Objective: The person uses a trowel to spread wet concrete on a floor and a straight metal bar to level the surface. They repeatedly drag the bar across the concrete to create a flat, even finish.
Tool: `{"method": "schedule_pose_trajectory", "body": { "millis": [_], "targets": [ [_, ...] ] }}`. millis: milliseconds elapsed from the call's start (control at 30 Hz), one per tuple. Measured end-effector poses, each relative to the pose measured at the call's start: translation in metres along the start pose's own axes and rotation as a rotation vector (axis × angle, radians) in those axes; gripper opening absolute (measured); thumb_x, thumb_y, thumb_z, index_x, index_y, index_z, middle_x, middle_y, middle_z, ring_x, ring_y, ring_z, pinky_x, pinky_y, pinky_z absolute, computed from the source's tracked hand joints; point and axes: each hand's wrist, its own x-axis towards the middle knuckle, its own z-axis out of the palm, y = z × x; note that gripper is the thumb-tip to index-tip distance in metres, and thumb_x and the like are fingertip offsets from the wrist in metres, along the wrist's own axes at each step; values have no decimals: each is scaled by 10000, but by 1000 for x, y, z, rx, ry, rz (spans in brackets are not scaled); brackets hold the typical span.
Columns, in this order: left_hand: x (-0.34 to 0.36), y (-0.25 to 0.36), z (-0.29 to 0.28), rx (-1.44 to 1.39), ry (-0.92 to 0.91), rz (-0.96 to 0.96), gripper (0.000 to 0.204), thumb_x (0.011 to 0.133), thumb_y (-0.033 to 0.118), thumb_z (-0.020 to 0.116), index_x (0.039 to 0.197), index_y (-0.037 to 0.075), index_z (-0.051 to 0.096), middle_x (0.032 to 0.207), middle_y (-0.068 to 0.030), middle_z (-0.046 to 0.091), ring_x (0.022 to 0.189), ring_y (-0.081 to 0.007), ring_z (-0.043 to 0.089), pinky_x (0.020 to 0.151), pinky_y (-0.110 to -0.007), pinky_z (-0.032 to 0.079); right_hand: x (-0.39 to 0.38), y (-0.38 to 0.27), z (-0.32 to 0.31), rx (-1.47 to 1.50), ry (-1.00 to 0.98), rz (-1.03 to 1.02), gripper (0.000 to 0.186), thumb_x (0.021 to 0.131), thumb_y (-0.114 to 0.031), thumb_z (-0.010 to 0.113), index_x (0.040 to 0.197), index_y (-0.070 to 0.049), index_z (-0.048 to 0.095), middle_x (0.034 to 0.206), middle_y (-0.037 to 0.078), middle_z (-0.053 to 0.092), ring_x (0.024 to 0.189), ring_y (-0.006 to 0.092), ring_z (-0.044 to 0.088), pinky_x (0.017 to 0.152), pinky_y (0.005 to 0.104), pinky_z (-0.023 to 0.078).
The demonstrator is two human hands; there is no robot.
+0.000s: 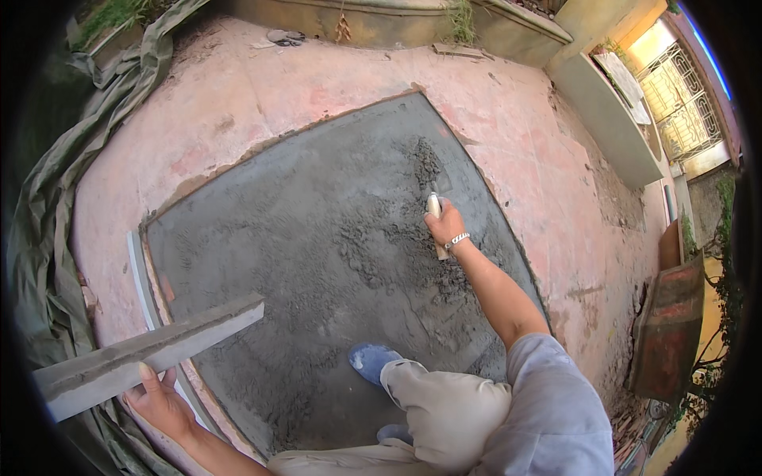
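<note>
Wet grey mortar [262,214] fills a four-sided patch in the pink floor, smooth toward the far edges and lumpy in the middle. My right hand [447,224] is closed round the pale handle of a trowel [433,204]. Its blade rests at the mortar near the right edge, beside a small heap of mortar [425,162], and is partly hidden. At the lower left my left hand [163,401] grips a long straightedge [198,327], a flat-sided bar smeared with mortar. That bar is held up above the patch's left edge, its near end running out of view.
Another long pale bar [141,278] lies along the patch's left edge. A crumpled green tarp [59,214] runs down the far left. My blue shoe [370,361] stands in the mortar. A low wall [357,28] borders the back, and a rusty reddish panel [671,329] leans at right.
</note>
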Motion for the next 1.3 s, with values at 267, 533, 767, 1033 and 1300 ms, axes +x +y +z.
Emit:
{"method": "schedule_pose_trajectory", "body": {
  "millis": [267,533,767,1033,1300],
  "targets": [
    [2,-3,-3,-4,22,-2,611,974,236,681,1478,57,386,1416,-120,508,1237,-256,536,922,-477,501,53,20,-7,-184,315,29,450,888,-288,591,1192,42,551,1053,309,666,996,472,641,892,506,509],
    [0,1,-8,42,52,-30,663,961,243,696,1501,60,357,1442,-122,488,1255,-269,525,955,-510,481,63,2,19,267,52,465,386,1001,-365,525,1071,14,553,737,112,641,566,217,648,460,394,514],
    [-7,10,-16,20,65,-2,668,952,239,708,1496,63,364,1441,-126,480,1258,-281,515,950,-523,485,98,-45,60,237,-84,449,423,987,-354,554,1145,38,546,879,192,685,647,306,691,514,434,555],
    [-12,17,-24,42,81,-18,640,954,241,707,1476,62,383,1409,-126,500,1243,-269,522,941,-510,490,87,-75,111,79,-199,287,506,965,-346,583,1249,68,523,1213,310,637,1146,448,619,982,480,501],
    [-14,17,-20,47,62,8,624,960,231,697,1477,72,386,1398,-118,515,1219,-267,541,933,-504,496,46,-118,120,0,-299,199,484,983,-304,557,1276,69,457,1211,339,622,1151,467,610,998,488,491]
  ]
}}
